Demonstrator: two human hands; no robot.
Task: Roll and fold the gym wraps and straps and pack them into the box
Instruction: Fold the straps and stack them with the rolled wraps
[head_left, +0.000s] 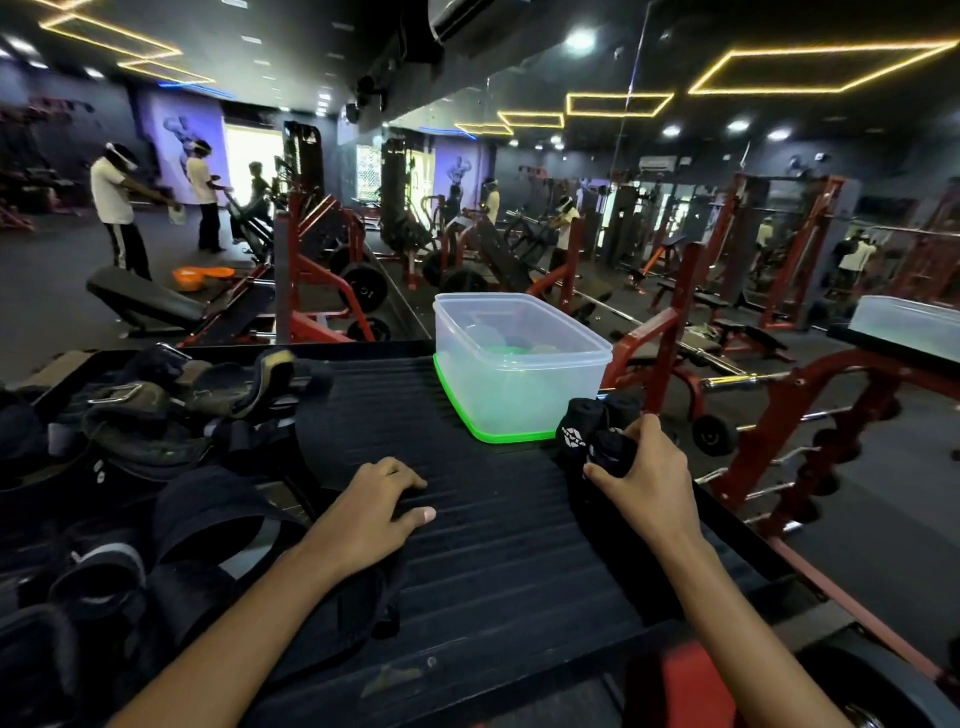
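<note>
Bkgd: black ribbed mat as work surface; red-framed gym machines w/ weight plates; black bench; orange tub, possibly a basin; people in white shirts; yellow ceiling light strips.

Black ribbed platform, lower centre of frame. On it: clear plastic box on green lid, upper centre; rolled black wraps, centre right; heap of straps and wraps, left side.

No legible text; only a white emblem on the black wrap.
</note>
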